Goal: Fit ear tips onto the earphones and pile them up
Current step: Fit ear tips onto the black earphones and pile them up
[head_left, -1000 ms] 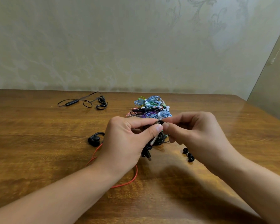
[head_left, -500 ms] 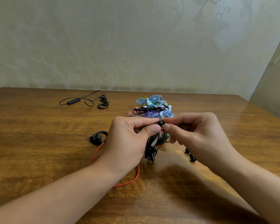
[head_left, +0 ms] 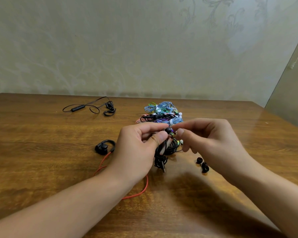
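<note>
**Ear tip going onto a black earbud, centre frame**

Just right of the frame's centre, both hands meet above the bench (head_left: pixel 41 169). The left hand (head_left: pixel 136 148) pinches a black earbud (head_left: pixel 168 130) between thumb and forefinger, and its bundled black cable (head_left: pixel 160 158) hangs down from that grip, the plug end nearly at the wood. The right hand (head_left: pixel 212 143) comes in from the right, its thumb and forefinger closed together right against the bud's rounded end. Whether it holds a tip or only presses on one already seated, I cannot tell; the part is too small and half covered by fingertips.

What matters here is the line between the two hands: the bud's nozzle points right, towards the right hand, so the push has to run along that left-to-right axis. The right hand is the nearer one to the spare black ear tips (head_left: pixel 202 164), which lie on the bench just below and beside its wrist.

Behind the hands, towards upper centre, sits the pile of coiled earphones (head_left: pixel 162 112), blue, green, purple and black cords. Left of the hands lies a black ear-hook earphone (head_left: pixel 103 147) with a red cable (head_left: pixel 141 189) curling under the left wrist. Another black neckband set (head_left: pixel 91 108) lies in the upper left, well apart.
</note>
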